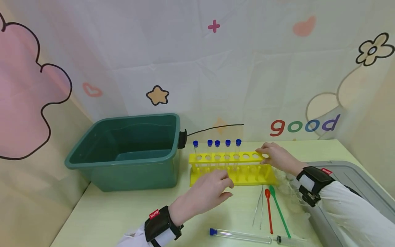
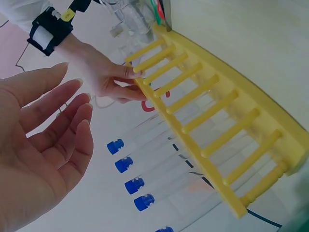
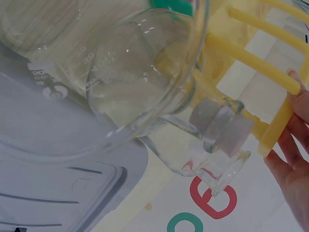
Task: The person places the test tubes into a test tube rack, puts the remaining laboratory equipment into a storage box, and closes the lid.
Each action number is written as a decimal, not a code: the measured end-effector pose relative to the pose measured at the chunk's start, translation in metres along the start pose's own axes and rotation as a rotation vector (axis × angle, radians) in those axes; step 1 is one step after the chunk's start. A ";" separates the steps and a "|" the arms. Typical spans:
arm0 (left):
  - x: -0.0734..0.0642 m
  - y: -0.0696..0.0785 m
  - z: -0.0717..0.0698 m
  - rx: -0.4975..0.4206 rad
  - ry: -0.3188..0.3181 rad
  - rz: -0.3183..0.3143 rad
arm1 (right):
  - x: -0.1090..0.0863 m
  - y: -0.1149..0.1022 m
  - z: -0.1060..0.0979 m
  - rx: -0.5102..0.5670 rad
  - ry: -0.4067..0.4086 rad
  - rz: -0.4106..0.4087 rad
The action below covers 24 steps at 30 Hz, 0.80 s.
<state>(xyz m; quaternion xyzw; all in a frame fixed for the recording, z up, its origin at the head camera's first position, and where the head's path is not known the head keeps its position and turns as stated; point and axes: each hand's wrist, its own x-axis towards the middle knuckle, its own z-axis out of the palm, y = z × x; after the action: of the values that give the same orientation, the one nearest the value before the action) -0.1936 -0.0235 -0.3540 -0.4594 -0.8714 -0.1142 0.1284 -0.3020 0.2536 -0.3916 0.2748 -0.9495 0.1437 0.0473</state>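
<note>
A yellow test tube rack (image 1: 251, 180) stands lengthwise near the back of the table, with several blue-capped test tubes (image 1: 227, 151) upright in its left and middle holes. My right hand (image 1: 280, 158) holds the right end of its top bar; in the right wrist view the thumb lies on one side of the bar and the fingers (image 3: 287, 145) on the other. In front of the rack my left hand (image 1: 203, 192) hovers with relaxed, slightly bent fingers and nothing in it, as the left wrist view of the palm (image 2: 38, 150) shows.
A green bin (image 1: 123, 175) stands left of the rack. At right are clear glassware (image 3: 140, 87) and a grey plastic lid (image 1: 345, 171). Tweezers (image 1: 261, 206), a red spoon (image 1: 269, 212), a green spoon (image 1: 280, 211), a capped test tube (image 1: 240, 235) and a syringe (image 1: 290, 241) lie in front.
</note>
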 end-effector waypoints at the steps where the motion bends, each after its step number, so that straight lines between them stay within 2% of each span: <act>1: -0.003 0.000 0.001 -0.006 -0.010 -0.002 | 0.000 0.000 0.000 -0.004 0.001 -0.001; 9: -0.024 -0.001 0.009 -0.013 -0.110 -0.020 | 0.000 -0.002 -0.001 0.010 -0.009 0.020; 17: -0.041 0.003 0.019 -0.008 -0.275 -0.034 | 0.000 -0.001 0.000 0.024 -0.022 0.027; 21: -0.052 0.007 0.029 0.060 -0.282 -0.012 | 0.001 -0.001 0.000 0.029 -0.025 0.025; 24: -0.058 0.008 0.036 0.064 -0.298 -0.012 | 0.000 -0.001 0.000 0.028 -0.021 0.023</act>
<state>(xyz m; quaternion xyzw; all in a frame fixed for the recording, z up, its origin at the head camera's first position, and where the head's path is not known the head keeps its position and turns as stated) -0.1590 -0.0528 -0.4061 -0.4619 -0.8867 -0.0177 0.0113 -0.3020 0.2528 -0.3915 0.2658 -0.9510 0.1545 0.0319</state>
